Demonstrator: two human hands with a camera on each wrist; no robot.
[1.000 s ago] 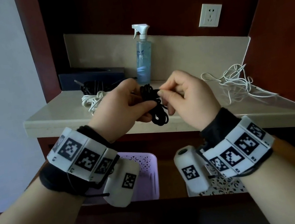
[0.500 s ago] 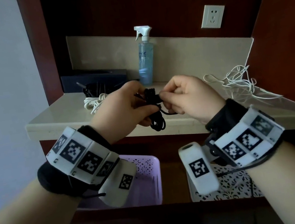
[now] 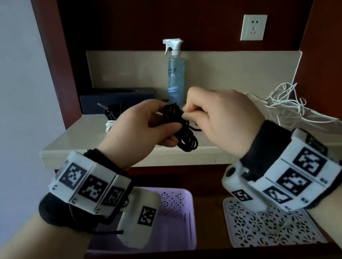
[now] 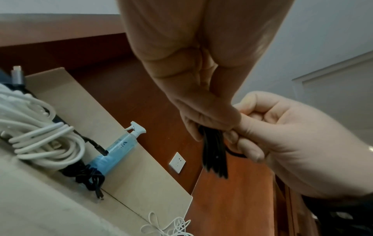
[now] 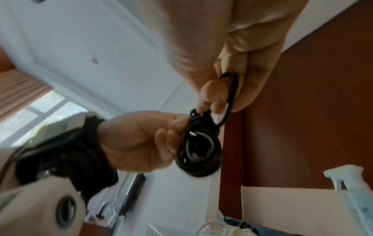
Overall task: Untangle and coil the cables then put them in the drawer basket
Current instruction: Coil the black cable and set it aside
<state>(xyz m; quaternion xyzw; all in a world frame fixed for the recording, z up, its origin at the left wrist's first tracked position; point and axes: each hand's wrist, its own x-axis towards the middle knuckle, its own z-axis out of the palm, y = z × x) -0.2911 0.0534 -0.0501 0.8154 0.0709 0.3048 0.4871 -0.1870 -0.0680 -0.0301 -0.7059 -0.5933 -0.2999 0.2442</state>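
A black cable coil [image 3: 186,137] hangs in the air above the front edge of the beige shelf [image 3: 77,142]. My left hand [image 3: 142,127] grips the coil's bundled loops [image 4: 215,158] between thumb and fingers. My right hand [image 3: 220,116] pinches the cable's free end [image 5: 232,95] right beside the top of the coil [image 5: 198,153]. A loose white cable [image 3: 290,107] lies tangled on the shelf's right side. A coiled white cable [image 4: 40,137] and another black cable [image 3: 113,113] lie at the back left. The purple basket [image 3: 178,207] sits in the open drawer below.
A blue spray bottle [image 3: 175,74] stands at the back of the shelf, behind my hands. A dark box [image 3: 114,95] lies at the back left. A white patterned basket [image 3: 262,234] sits in the drawer to the right of the purple one. A wall socket [image 3: 253,27] is above.
Both hands stay together on the black coil. The right hand has worked the free end round the top of the bundle, and the hanging loops have shifted slightly.
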